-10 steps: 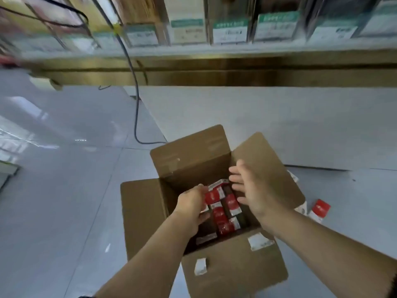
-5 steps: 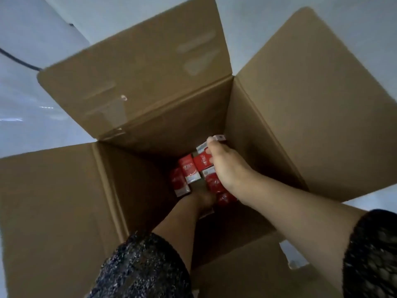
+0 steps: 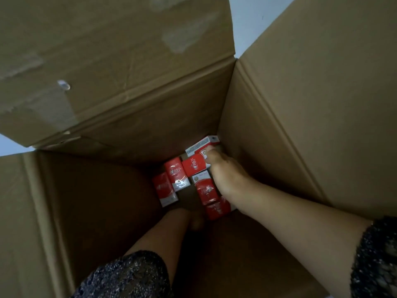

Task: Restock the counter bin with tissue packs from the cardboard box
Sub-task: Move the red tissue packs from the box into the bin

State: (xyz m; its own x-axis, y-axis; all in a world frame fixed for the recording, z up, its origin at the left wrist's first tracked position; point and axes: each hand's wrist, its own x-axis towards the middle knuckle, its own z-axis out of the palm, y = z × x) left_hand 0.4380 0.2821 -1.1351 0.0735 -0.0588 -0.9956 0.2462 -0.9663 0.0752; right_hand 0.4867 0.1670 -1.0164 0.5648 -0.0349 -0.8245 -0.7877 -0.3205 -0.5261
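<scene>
The cardboard box [image 3: 268, 130] fills the frame, its flaps standing up on the upper left, the right and the left, with only slivers of pale floor [image 3: 243, 26] showing between them. The tissue packs [image 3: 176, 173] – red with white ends – lie loose on the box bottom at centre frame, none of them lifted out. The right hand [image 3: 224, 177] reaches down along the right wall, its thumb laid on the red face of the corner pack [image 3: 194, 165] and its fingers hidden behind it – a grip, as far as shows – while its forearm covers part of the right-hand row. The left hand [image 3: 188, 219] is low in the shadow below the packs; I cannot tell whether it is open or closed. Dark speckled sleeves [image 3: 129, 276] frame the bottom edge.
</scene>
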